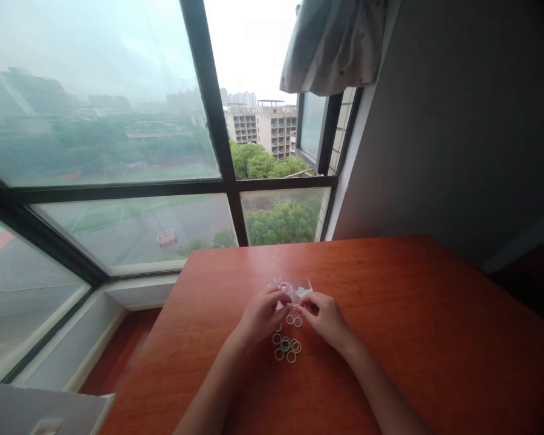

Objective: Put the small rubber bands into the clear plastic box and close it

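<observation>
My left hand [267, 311] and my right hand [323, 314] meet over the table, thumbs and forefingers pinched close together. Between the fingertips is a small pale band [295, 306], which looks like a hair tie, partly covered by the fingers. Just below the hands lie two pale rings [294, 321]. Nearer to me is a loose group of several small hair ties [291, 357] in pale, yellow and green-blue tones, some overlapping. Right behind the hands rest a clear plastic packet [304, 286] and a small pinkish bundle [281, 285], both partly hidden by my fingers.
The reddish-brown wooden table [417, 302] reaches toward a dark-framed window [229, 184]. One pane [315, 127] stands open beneath a hanging curtain [335, 48]. A grey wall [435, 133] rises at the right, and a low white ledge [90, 338] runs along the left.
</observation>
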Tool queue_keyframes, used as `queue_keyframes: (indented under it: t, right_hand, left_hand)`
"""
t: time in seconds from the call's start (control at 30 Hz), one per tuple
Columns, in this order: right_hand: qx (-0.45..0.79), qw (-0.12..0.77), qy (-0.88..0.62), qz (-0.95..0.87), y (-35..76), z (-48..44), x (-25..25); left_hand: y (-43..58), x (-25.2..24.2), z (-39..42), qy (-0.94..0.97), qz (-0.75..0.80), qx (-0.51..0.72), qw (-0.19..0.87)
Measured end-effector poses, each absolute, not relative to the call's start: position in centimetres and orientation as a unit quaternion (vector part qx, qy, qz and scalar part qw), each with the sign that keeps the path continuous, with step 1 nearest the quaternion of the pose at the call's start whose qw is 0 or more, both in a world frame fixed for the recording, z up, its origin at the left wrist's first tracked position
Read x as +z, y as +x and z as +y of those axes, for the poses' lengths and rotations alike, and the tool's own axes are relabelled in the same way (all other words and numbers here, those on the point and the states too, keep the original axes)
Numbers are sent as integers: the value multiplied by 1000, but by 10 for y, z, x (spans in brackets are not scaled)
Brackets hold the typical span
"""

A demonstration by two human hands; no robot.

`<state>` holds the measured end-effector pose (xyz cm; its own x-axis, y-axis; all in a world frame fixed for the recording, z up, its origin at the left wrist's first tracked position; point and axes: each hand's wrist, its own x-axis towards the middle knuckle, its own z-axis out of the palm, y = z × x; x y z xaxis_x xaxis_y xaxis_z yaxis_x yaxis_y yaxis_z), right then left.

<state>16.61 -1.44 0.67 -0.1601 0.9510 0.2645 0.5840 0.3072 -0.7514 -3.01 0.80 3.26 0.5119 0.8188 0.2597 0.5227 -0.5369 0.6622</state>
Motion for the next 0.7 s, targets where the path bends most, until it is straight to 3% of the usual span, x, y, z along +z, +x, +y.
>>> queue_keyframes:
  t: [0.43,0.7]
  right_hand:
    - [267,336,-531,-730,167,-16,9]
    - [338,256,-480,-768,168,-23,14]
  left_hand:
    - [-58,35,23,798,484,299,200]
    - [-63,31,23,803,501,251,203]
